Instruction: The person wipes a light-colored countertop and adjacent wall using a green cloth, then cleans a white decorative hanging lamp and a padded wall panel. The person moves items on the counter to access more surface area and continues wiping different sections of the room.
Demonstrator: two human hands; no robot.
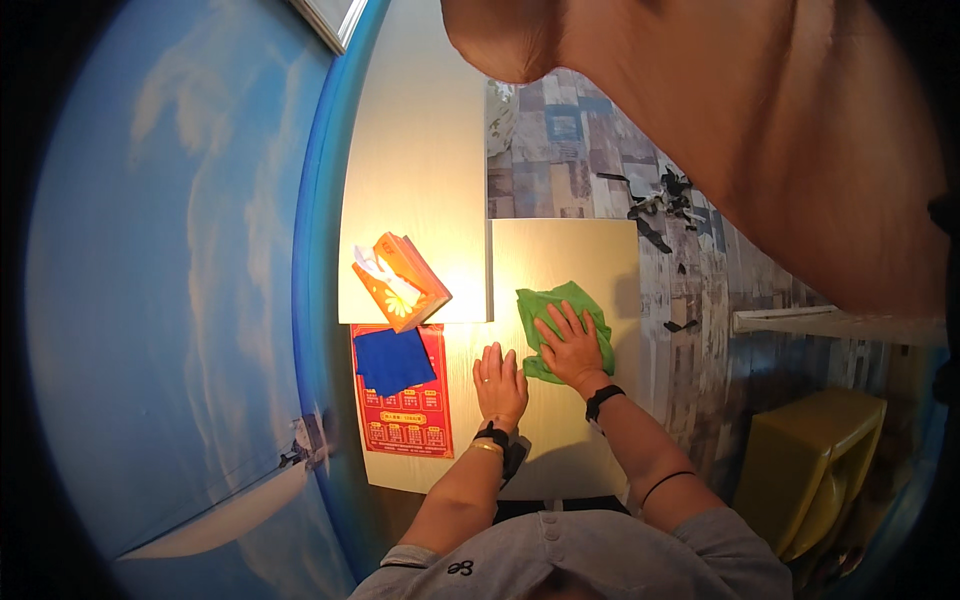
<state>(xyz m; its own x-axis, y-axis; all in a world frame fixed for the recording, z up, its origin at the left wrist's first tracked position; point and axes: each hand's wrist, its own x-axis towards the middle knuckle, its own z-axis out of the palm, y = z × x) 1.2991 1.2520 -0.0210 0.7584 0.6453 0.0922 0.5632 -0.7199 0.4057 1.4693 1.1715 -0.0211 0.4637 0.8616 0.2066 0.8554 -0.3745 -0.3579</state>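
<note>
My right hand (576, 351) lies flat with spread fingers on a crumpled green cloth (553, 300). The cloth rests on a pale wood-grain table (562, 442). Left of it, my left hand (501, 390) is palm down on the bare tabletop, a ring on one finger and nothing in its grasp. A folded blue cloth (395, 361) covers part of a red printed sheet (409, 442) at the table's left side. Just beyond the blue cloth sits an orange pack of tissues (420, 289), with a white tissue sticking out of its top.
A second pale tabletop (420, 150) adjoins at the far left, along a blue wall (150, 300) painted with clouds. Black scraps (664, 206) lie on the patchwork-patterned floor (555, 165) to the right. A yellow piece of furniture (787, 457) stands at the lower right.
</note>
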